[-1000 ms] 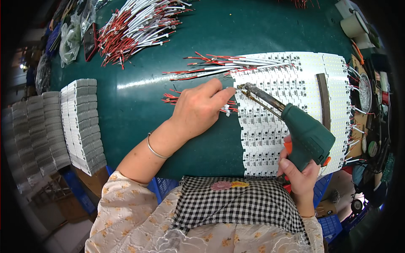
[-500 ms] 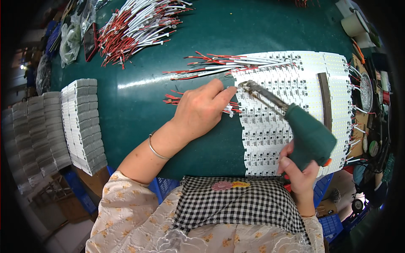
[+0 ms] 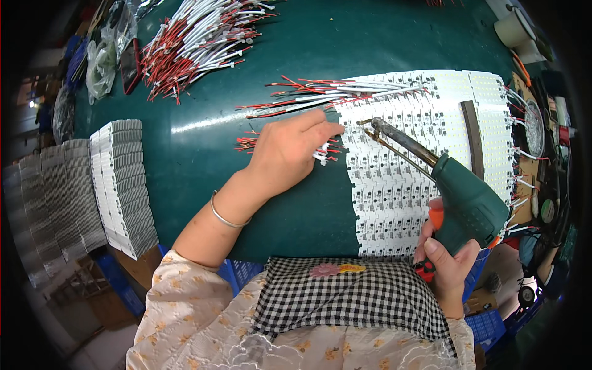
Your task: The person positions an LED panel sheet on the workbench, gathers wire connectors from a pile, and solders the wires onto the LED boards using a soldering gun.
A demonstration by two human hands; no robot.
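My right hand (image 3: pixel 450 262) grips a green soldering gun (image 3: pixel 472 200) with a red-orange trigger. Its dark metal tip hovers over or touches the left edge of the white LED circuit boards (image 3: pixel 394 185), just right of my left fingertips; contact cannot be made out. My left hand (image 3: pixel 283 148), wearing a bangle, is closed on a small bunch of red-and-white wires (image 3: pixel 322 153). Their bare red ends stick out on both sides of it, while the palm hides their middle. More loose wires (image 3: pixel 320 97) lie just beyond, partly across the boards.
A dark strip (image 3: pixel 473 139) lies across the boards. Far left is a large pile of white and red wires (image 3: pixel 197 46), beside a phone (image 3: pixel 131 65). Stacked white boards (image 3: pixel 123 185) stand at left. Cluttered tools and a reel (image 3: pixel 517 32) line the right edge.
The soldering gun has shifted right with my right hand, its tip drawing slightly away from my left fingertips. My left hand and its wires have slid a little left.
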